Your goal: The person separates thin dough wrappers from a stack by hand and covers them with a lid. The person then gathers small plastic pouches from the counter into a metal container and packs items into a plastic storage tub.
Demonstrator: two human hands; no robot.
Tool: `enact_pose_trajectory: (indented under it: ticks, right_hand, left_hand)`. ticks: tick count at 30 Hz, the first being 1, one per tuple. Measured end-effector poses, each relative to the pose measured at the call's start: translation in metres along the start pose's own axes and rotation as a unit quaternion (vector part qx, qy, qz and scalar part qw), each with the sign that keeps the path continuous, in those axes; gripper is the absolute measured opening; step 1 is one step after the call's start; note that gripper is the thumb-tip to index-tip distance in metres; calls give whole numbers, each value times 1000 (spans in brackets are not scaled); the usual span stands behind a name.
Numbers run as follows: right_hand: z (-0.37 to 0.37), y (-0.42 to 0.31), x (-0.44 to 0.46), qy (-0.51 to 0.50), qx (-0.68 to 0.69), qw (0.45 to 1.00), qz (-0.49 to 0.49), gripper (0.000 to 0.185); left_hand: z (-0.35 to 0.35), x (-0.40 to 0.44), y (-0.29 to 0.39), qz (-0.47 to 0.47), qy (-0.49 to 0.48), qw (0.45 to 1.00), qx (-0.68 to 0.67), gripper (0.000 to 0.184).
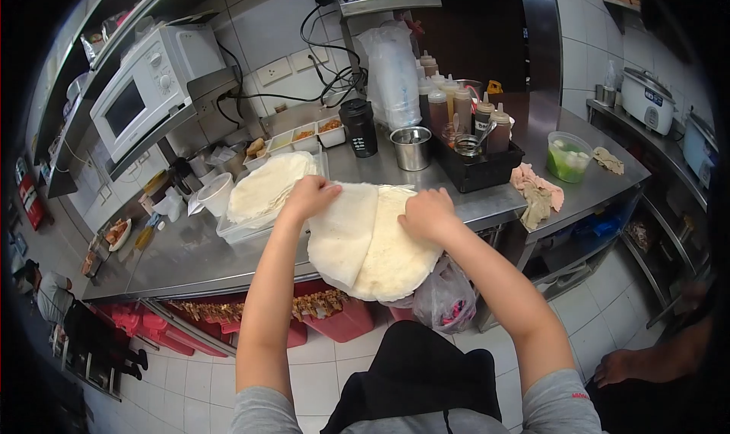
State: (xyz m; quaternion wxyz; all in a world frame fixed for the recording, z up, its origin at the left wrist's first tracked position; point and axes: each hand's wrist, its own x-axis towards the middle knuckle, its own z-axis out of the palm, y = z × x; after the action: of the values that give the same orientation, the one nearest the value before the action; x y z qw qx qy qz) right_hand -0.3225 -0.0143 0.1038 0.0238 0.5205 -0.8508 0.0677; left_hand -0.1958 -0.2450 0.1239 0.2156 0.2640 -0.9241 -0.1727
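Observation:
A stack of thin, round, pale flatbread sheets (395,259) hangs between my hands in front of the counter edge. My left hand (312,197) pinches the upper left edge of the top sheet, which is partly lifted and folded over the left half. On the upper right, my right hand (427,215) grips the stack's edge with curled fingers. Just left of my left hand, more pale sheets (270,183) lie in a clear plastic tray (242,232) on the steel counter.
Behind are a black cup (357,128), a steel pot (411,149) and a black bin (487,169) of sauce bottles. Cloths (537,194) and a green-filled tub (568,158) sit right. A co-worker's hand (617,367) is at lower right; another person (57,301) stands far left.

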Motion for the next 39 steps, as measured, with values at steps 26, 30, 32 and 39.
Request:
enact_pose_trajectory:
  ticks: [26,30,32,39]
  right_hand:
    - [52,6,25,66,81,994,-19,61]
    - [53,6,26,65,78,995,-12,61]
    - [54,7,27,66,81,994,-13,60]
    - [54,7,25,79,93,992,-13,59]
  left_hand:
    - [34,54,72,50,-114,977,172,54]
    - [29,54,54,58,-70,980,175,47]
    - [16,42,39,56,-34,985,161,44]
    - [-10,-13,-41,-18,173,983,65,42]
